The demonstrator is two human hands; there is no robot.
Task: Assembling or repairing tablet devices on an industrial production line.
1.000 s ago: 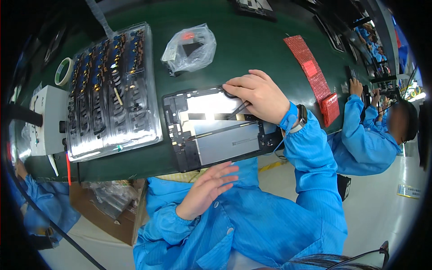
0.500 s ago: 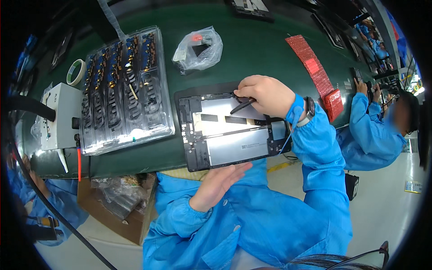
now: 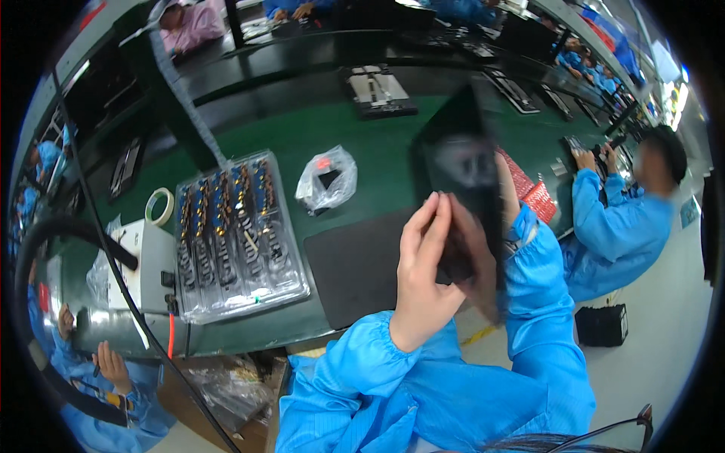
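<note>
A tablet (image 3: 461,162) stands raised on edge above the bench, tilted, its glossy black screen turned toward my left hand. Its outline is blurred by motion. My left hand (image 3: 427,268) has its fingers stretched out, tips and thumb at the screen, which mirrors them. Behind the tablet, my right hand (image 3: 507,185) grips its far side; most of the fingers are hidden. Whether the dark pen-like tool is still in that hand cannot be seen. A black mat (image 3: 351,264) lies on the bench below.
A clear tray (image 3: 291,283) of small parts sits left, beside a white box (image 3: 143,264) and a tape roll (image 3: 158,206). A plastic bag (image 3: 326,181) lies beyond the mat, red bubble wrap (image 3: 540,202) to the right. Another opened tablet (image 3: 377,90) is farther back. A co-worker (image 3: 623,211) sits right.
The tablet has been lifted off the mat and turned, so its screen shows instead of its opened inside. My left hand has risen from below its edge to the screen. The view has tilted up.
</note>
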